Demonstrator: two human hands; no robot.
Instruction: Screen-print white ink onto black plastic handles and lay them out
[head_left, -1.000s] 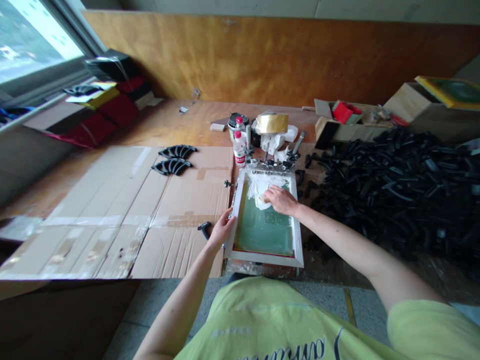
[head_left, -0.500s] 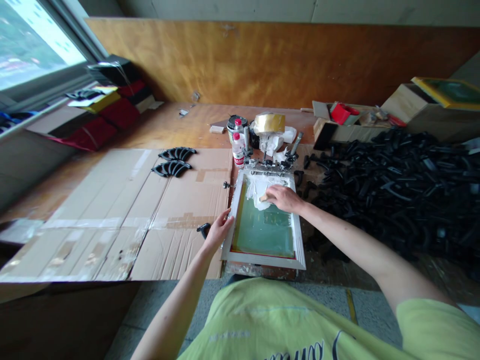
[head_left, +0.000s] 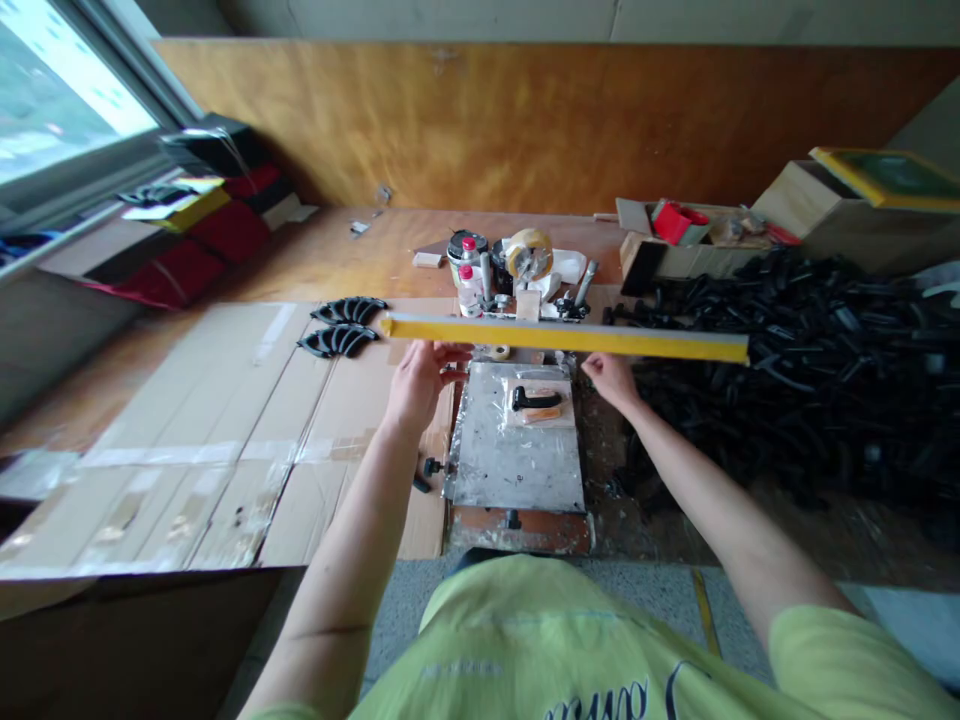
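The printing screen frame [head_left: 570,338] is tilted up, so I see its yellow-taped edge almost edge-on. My left hand [head_left: 424,380] is just under the left part of that edge, fingers apart; contact is unclear. Below the edge on the right, my right hand [head_left: 609,378] has its fingers curled together, with nothing visible in them. Between and below my hands lies the grey metal base plate [head_left: 499,460]. A black curved handle [head_left: 538,399] rests on a small pad near its upper right. Behind the raised edge, a beige block [head_left: 528,303] shows; I cannot tell its kind.
Flattened cardboard [head_left: 247,400] covers the left side, with two rows of black handles [head_left: 341,340] on it. A big heap of black handles [head_left: 787,400] fills the right. Red-capped bottles [head_left: 470,290] and a tape roll [head_left: 529,252] stand behind the frame. An open box [head_left: 690,265] is at back right.
The screen frame has swung up from lying flat, uncovering the base plate and black handle. My right hand has left the scraper and moved right; my left hand has moved forward.
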